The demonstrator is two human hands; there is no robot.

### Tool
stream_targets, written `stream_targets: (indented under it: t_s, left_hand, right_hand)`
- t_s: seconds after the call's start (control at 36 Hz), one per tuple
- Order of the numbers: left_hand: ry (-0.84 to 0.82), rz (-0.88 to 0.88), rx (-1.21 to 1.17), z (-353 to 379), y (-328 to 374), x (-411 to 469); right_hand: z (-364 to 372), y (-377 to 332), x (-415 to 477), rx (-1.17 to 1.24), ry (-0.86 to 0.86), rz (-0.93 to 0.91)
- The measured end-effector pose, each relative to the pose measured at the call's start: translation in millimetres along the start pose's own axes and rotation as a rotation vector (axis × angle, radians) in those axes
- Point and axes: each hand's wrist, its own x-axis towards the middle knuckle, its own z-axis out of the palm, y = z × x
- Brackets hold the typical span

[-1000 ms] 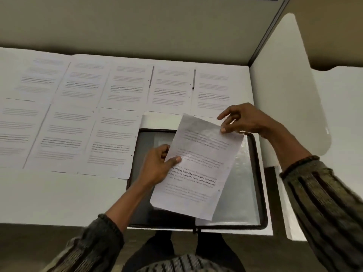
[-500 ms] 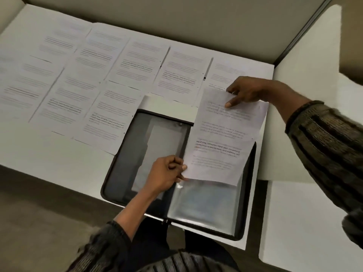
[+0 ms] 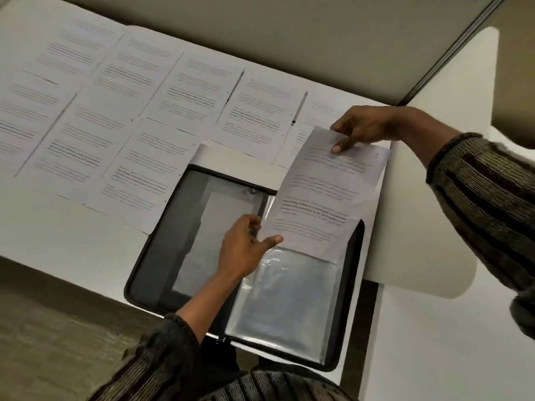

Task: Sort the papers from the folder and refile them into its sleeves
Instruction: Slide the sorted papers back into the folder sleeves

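Observation:
An open black zip folder lies on the white desk, its clear plastic sleeves on the right half. A printed sheet hangs over the top of the sleeves, its lower edge at the sleeve's mouth. My right hand pinches the sheet's top edge, one finger pressing on its face. My left hand is at the sheet's lower left corner by the folder's spine, thumb stretched out under the corner; whether it holds the sheet or the sleeve I cannot tell.
Several printed pages lie in two rows across the white desk beyond and left of the folder. A beige partition wall backs the desk. A white side panel stands at the right, past the folder.
The sheet has moved right and further from me, from above the folder's middle to over the sleeves. My right hand carried its top edge along; my left hand stays at its lower left corner.

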Motion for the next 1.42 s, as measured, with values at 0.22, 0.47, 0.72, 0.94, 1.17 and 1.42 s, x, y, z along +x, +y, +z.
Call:
stream_targets:
  t_s: [0.22,0.47,0.72,0.94,1.17,1.42]
  left_hand:
    - [-0.095,0.071,0.057,17,3,26]
    - [-0.313,-0.097,-0.398,-1,26,22]
    - [-0.509,-0.091,-0.495,-18,23,29]
    - [-0.685,-0.084,-0.553,-18,28,34]
    - [-0.294,-0.273,-0.464,5,21,43]
    - [0.116,0.076,0.463,89,46,16]
  right_hand:
    - [-17,11,8,-0.022,0.060,-0.030]
    - [-20,42,27,-0.187,0.159,-0.016]
    - [-26,65,36,0.008,0.046,0.052]
    - [-41,66,44,0.044,0.013,0.058]
    - [-68,65,50,-0.056,0.124,0.058]
    - [-90,76,51,-0.070,0.300,0.012]
